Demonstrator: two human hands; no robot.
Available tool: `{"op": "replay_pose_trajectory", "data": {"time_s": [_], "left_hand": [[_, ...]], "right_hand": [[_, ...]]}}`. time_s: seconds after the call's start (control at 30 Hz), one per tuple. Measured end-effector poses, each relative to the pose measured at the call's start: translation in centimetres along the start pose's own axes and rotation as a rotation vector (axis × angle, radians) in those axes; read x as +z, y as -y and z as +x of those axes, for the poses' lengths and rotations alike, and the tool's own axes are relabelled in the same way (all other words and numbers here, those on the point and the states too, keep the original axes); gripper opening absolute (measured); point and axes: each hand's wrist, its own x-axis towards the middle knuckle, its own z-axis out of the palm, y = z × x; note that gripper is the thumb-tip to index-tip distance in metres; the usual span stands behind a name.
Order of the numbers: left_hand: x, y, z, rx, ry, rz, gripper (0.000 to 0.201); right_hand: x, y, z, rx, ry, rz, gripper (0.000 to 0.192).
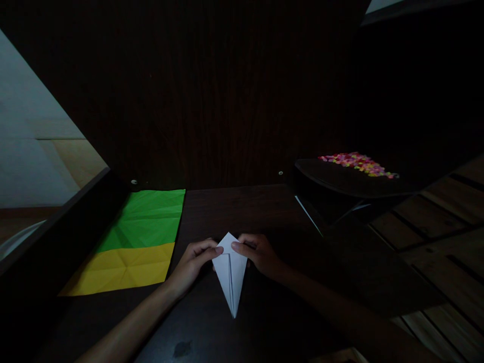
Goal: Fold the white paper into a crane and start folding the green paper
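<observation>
A white folded paper [235,272], shaped like a kite with its long point toward me, is between my two hands just above or on the dark table. My left hand [196,257] pinches its upper left edge, thumb on top and fingers behind. On the upper right edge, my right hand [259,254] grips in the same way, its thumb near the top corner. Two flaps meet along a crease down the paper's middle. The fingers underneath are mostly hidden.
Left of my hands lie creased sheets of paper, one green [151,217] and one yellow [132,267]. A dark panel [227,101] rises behind the table [234,212]. Small colourful pieces [357,162] rest on a dark rounded surface at right. Wooden slats [442,252] lie beyond.
</observation>
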Motion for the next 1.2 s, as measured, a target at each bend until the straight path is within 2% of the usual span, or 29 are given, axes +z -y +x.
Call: {"op": "replay_pose_trajectory", "data": {"time_s": [0.23,0.47,0.73,0.97,1.2], "left_hand": [[-0.5,0.3,0.0,0.068,0.076,-0.007,0.008],[-0.6,-0.7,0.0,0.133,0.051,0.166,0.013],[-0.1,-0.7,-0.2,0.106,-0.078,0.302,0.021],[-0.3,-0.3,-0.1,0.110,-0.158,0.246,0.026],[-0.5,-0.3,-0.2,0.102,-0.258,0.209,0.029]], "right_hand": [[-0.3,0.1,0.1,-0.110,-0.026,-0.018,0.032],[-0.6,0.3,0.3,-0.162,-0.058,0.005,0.033],[-1.1,0.0,0.5,-0.115,-0.083,0.062,0.030],[-1.5,-0.3,0.7,-0.112,-0.081,0.074,0.026],[-2.1,-0.2,0.8,-0.187,-0.129,0.009,0.021]]}}
